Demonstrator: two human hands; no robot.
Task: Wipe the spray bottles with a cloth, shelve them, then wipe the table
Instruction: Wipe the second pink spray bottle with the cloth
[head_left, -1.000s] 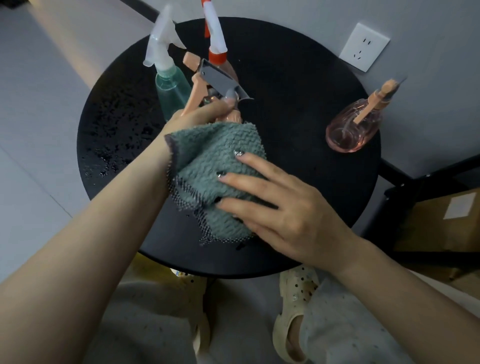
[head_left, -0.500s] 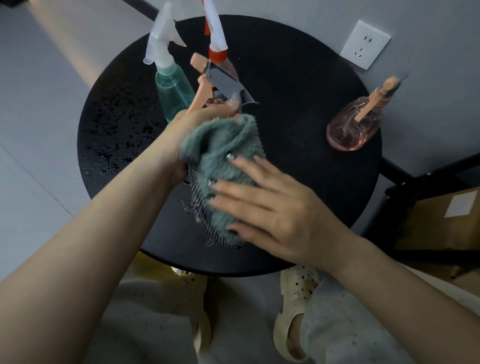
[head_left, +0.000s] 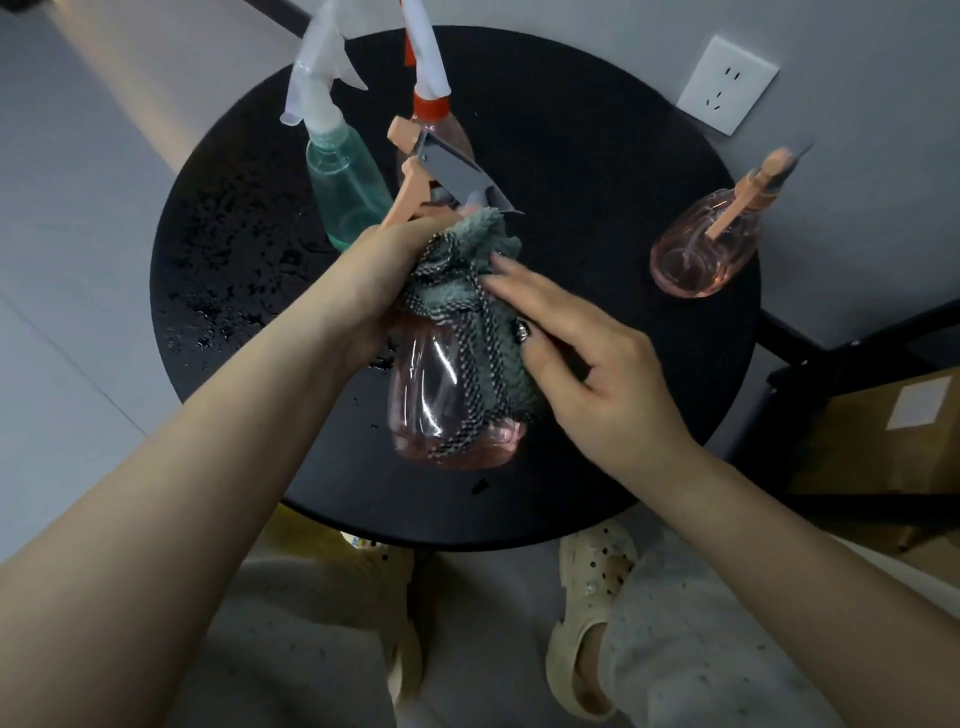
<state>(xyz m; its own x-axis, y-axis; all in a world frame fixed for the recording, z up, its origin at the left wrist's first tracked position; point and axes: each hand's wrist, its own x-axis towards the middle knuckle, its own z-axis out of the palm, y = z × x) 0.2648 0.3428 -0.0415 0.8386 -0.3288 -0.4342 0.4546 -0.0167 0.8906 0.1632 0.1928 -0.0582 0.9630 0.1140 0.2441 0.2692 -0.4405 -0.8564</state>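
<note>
Four spray bottles show, two pink, one green and one red-collared, with one green cloth, one round black table, one wall socket and two hands.

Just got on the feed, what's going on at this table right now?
A person is wiping a pink spray bottle: the left hand grips its neck, while the right hand presses a green cloth against its side. Three more spray bottles stand unshelved on the round black table, whose left side shows wet droplets.

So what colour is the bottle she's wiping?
Clear pink bottle, with an orange-pink sprayer; seen in the head view.
</note>
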